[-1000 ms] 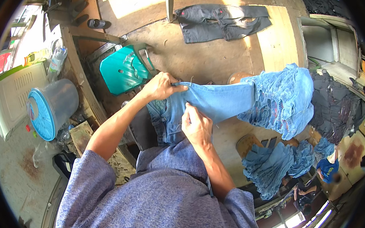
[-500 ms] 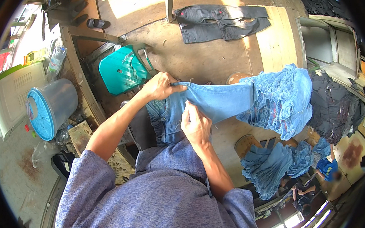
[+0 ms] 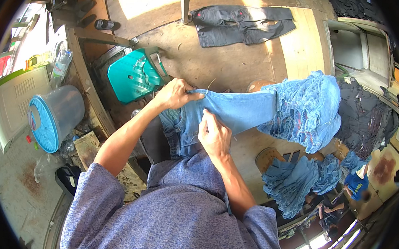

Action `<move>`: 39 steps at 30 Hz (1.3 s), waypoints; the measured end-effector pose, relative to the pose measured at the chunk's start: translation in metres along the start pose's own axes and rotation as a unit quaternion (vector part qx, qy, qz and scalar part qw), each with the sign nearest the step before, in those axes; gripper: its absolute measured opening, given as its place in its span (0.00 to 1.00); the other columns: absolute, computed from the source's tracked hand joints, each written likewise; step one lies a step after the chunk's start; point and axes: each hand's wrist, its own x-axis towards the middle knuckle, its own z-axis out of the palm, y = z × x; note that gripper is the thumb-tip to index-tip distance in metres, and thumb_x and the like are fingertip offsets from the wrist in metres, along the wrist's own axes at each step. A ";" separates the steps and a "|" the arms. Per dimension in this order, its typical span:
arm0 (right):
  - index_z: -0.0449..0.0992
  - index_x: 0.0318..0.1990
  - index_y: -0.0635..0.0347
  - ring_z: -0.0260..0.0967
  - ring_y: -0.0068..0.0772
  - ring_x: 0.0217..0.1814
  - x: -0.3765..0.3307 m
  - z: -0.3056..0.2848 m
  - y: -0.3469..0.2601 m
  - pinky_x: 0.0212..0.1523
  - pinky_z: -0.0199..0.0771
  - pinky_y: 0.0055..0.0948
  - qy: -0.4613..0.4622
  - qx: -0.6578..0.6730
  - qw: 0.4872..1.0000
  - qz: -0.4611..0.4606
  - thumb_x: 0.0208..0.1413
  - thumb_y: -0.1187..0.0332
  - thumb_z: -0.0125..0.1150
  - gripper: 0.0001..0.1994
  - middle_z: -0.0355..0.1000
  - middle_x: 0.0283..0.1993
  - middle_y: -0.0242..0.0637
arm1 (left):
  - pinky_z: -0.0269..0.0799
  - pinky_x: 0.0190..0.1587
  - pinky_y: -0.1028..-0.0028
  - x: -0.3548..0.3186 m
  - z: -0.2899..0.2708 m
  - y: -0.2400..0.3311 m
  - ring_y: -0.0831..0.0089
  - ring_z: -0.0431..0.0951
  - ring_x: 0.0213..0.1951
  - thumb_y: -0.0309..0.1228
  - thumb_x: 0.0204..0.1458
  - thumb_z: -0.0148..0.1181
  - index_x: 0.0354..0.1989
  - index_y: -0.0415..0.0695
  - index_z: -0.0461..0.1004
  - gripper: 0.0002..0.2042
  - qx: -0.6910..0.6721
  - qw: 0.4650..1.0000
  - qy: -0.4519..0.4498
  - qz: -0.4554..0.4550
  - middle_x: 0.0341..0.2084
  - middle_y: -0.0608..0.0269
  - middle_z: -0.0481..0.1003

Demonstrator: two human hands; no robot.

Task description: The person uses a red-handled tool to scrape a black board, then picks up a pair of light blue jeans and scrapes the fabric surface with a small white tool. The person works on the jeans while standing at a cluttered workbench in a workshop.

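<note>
A light-blue, smooth denim garment (image 3: 248, 110) stretches across the middle, its right end meeting a ruffled pale-blue denim heap (image 3: 308, 108). Dark-grey cloth trousers (image 3: 217, 19) lie beyond; an angular teal plastic seat (image 3: 131, 77) stands left. The left hand (image 3: 177, 96) pinches the garment's far edge; the right hand (image 3: 215, 133) bunches narrowly over it, grip unclear.

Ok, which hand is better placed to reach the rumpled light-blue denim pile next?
Probably the right hand: it is nearer the rumpled light-blue denim pile, which lies to its right. The left hand, farther off, pinches the upper edge of the smooth light-blue denim leg.
</note>
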 end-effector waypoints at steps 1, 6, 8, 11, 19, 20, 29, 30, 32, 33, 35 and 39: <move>0.80 0.51 0.63 0.82 0.45 0.27 0.000 0.001 0.000 0.30 0.84 0.40 -0.004 -0.003 1.000 -0.004 0.61 0.73 0.65 0.12 0.82 0.29 0.46 | 0.75 0.35 0.61 -0.001 0.002 -0.001 0.64 0.78 0.24 0.54 0.58 0.70 0.35 0.37 0.87 0.26 -0.010 1.000 0.019 0.017 0.21 0.45 0.78; 0.80 0.52 0.63 0.82 0.46 0.28 -0.005 -0.004 -0.003 0.30 0.84 0.40 -0.037 -0.023 0.999 0.002 0.61 0.73 0.64 0.12 0.82 0.30 0.47 | 0.75 0.35 0.61 0.000 0.003 -0.001 0.64 0.78 0.24 0.54 0.58 0.70 0.35 0.37 0.87 0.26 0.001 0.999 0.034 0.032 0.21 0.45 0.79; 0.79 0.52 0.63 0.82 0.46 0.28 -0.006 -0.006 -0.003 0.31 0.84 0.40 -0.040 -0.004 0.999 0.021 0.61 0.73 0.64 0.12 0.82 0.30 0.47 | 0.82 0.44 0.61 0.000 -0.001 0.001 0.54 0.88 0.35 0.54 0.57 0.70 0.44 0.42 0.89 0.24 0.001 1.000 -0.015 -0.014 0.31 0.45 0.85; 0.79 0.52 0.63 0.82 0.46 0.28 -0.002 -0.001 -0.001 0.31 0.84 0.40 0.028 0.002 1.000 -0.011 0.61 0.74 0.64 0.13 0.82 0.30 0.47 | 0.82 0.43 0.61 0.000 -0.004 0.004 0.55 0.88 0.35 0.54 0.57 0.70 0.44 0.42 0.89 0.24 0.002 1.000 -0.010 -0.010 0.31 0.45 0.85; 0.79 0.52 0.63 0.81 0.46 0.27 -0.006 -0.003 0.000 0.30 0.84 0.40 -0.029 -0.049 0.998 -0.015 0.60 0.73 0.65 0.13 0.82 0.28 0.47 | 0.71 0.29 0.61 -0.003 0.006 -0.003 0.69 0.69 0.18 0.54 0.59 0.70 0.24 0.32 0.82 0.30 -0.019 0.999 0.038 0.034 0.13 0.46 0.72; 0.79 0.52 0.63 0.81 0.46 0.27 -0.006 -0.005 0.000 0.30 0.84 0.40 -0.035 -0.050 0.998 -0.014 0.60 0.73 0.65 0.13 0.82 0.28 0.46 | 0.70 0.29 0.61 -0.002 0.005 -0.003 0.69 0.69 0.18 0.54 0.59 0.70 0.24 0.32 0.81 0.30 -0.029 0.998 0.045 0.044 0.13 0.46 0.72; 0.80 0.52 0.64 0.82 0.46 0.28 -0.004 0.003 0.005 0.31 0.84 0.40 0.028 -0.001 1.000 -0.012 0.61 0.73 0.65 0.13 0.82 0.29 0.46 | 0.82 0.44 0.61 -0.001 -0.003 0.006 0.53 0.88 0.35 0.55 0.57 0.70 0.42 0.41 0.89 0.25 0.010 1.000 -0.010 -0.015 0.31 0.44 0.85; 0.80 0.52 0.63 0.82 0.46 0.28 -0.005 0.004 0.004 0.31 0.84 0.40 0.013 -0.013 1.000 -0.011 0.61 0.72 0.65 0.13 0.82 0.29 0.46 | 0.82 0.44 0.61 -0.001 -0.004 0.006 0.53 0.88 0.35 0.55 0.57 0.70 0.42 0.41 0.89 0.26 0.014 1.000 -0.014 -0.020 0.31 0.44 0.85; 0.80 0.52 0.63 0.82 0.47 0.28 -0.005 0.002 0.002 0.31 0.85 0.40 -0.004 -0.035 0.999 -0.007 0.61 0.72 0.65 0.13 0.82 0.29 0.46 | 0.82 0.44 0.61 -0.001 -0.003 0.006 0.53 0.88 0.34 0.56 0.57 0.70 0.42 0.41 0.89 0.26 0.017 1.000 -0.011 -0.021 0.30 0.43 0.85; 0.80 0.52 0.62 0.82 0.46 0.28 -0.004 0.000 0.001 0.32 0.85 0.40 -0.020 -0.043 0.999 -0.006 0.61 0.72 0.65 0.13 0.82 0.29 0.46 | 0.82 0.43 0.61 -0.001 -0.003 0.006 0.53 0.88 0.34 0.56 0.57 0.70 0.42 0.40 0.89 0.26 0.015 1.000 -0.006 -0.018 0.30 0.43 0.85; 0.80 0.53 0.61 0.82 0.46 0.28 -0.002 -0.006 -0.003 0.32 0.85 0.40 -0.063 -0.058 0.996 0.007 0.61 0.72 0.65 0.13 0.82 0.29 0.45 | 0.81 0.42 0.61 -0.002 -0.001 0.004 0.53 0.87 0.33 0.56 0.57 0.70 0.42 0.40 0.89 0.27 0.012 1.000 -0.004 -0.020 0.29 0.42 0.84; 0.79 0.55 0.61 0.83 0.47 0.30 -0.001 -0.018 -0.004 0.33 0.85 0.43 -0.054 0.017 0.998 0.038 0.63 0.69 0.64 0.14 0.83 0.30 0.46 | 0.74 0.35 0.60 0.000 0.000 0.000 0.64 0.77 0.24 0.54 0.58 0.70 0.39 0.37 0.87 0.26 0.022 1.000 0.011 -0.004 0.21 0.43 0.78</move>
